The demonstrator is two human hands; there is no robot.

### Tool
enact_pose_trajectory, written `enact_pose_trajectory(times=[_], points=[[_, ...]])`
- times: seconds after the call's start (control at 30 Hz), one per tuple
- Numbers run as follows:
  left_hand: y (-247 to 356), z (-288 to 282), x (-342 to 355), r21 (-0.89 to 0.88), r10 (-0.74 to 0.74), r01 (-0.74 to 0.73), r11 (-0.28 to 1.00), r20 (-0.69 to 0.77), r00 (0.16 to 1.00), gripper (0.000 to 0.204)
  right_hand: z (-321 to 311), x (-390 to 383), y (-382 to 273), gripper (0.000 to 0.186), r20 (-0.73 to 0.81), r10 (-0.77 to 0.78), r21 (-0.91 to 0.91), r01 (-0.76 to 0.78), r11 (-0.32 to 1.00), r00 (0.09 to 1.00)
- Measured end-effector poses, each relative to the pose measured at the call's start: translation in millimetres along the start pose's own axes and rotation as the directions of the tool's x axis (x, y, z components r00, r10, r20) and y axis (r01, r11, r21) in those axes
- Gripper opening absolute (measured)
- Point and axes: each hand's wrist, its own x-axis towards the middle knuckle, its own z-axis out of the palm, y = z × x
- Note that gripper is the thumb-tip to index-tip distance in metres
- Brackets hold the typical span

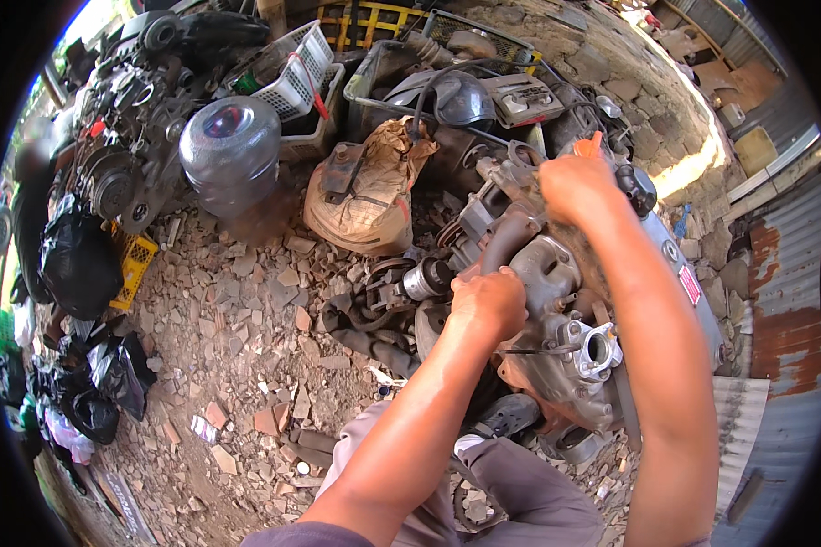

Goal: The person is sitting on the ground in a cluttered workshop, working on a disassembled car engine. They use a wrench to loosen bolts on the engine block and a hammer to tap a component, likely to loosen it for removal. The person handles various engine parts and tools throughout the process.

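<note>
A dirty grey metal engine [549,264] lies on the ground before my knees. My left hand [491,305] is closed in a fist at its near left side, beside a curved brown pipe [511,239]; what the fingers hold is hidden. Farther off and to the right, my right hand [575,187] is closed over the engine's far part. Something bright orange [589,144] shows at its far edge, too small to name. A pale metal flange with a round hole [597,351] sits on the engine's near right. Left of the engine is a silver cylindrical part [426,278].
A torn brown sack [360,205] and a clear plastic water jug [231,150] stand beyond the rubble. Crates of parts [374,77] are behind them. Greasy machine parts [119,173] pile up at left, near black bags [82,260]. Corrugated metal sheets [784,337] edge the right.
</note>
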Motion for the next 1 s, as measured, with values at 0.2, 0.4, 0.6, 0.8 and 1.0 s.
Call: enact_pose_trajectory(times=[0.2,0.4,0.6,0.8,1.0], points=[[3,3,1,0.002,0.003,-0.003,1.0,-0.007,1.0,0.058,3,5,6,0.018,0.09,0.019,0.044,-0.023,0.999,0.996],[2,5,2,0.004,-0.031,0.031,1.0,-0.037,0.999,0.063,54,-39,48,0.024,-0.016,0.044,0.411,-0.034,0.911,0.999],[7,6,0,0.019,-0.047,0.048,0.999,-0.028,0.998,0.061,91,-67,40,0.027,0.087,0.123,0.52,-0.151,0.841,0.989],[6,4,1,0.067,-0.043,0.043,0.997,-0.002,0.999,0.053,59,-72,37,0.026,0.155,0.052,0.399,-0.11,0.91,0.987],[3,8,2,-0.019,-0.038,0.037,0.999,-0.089,0.995,0.054,32,-73,37,0.023,-0.019,0.111,0.386,-0.095,0.917,0.994]])
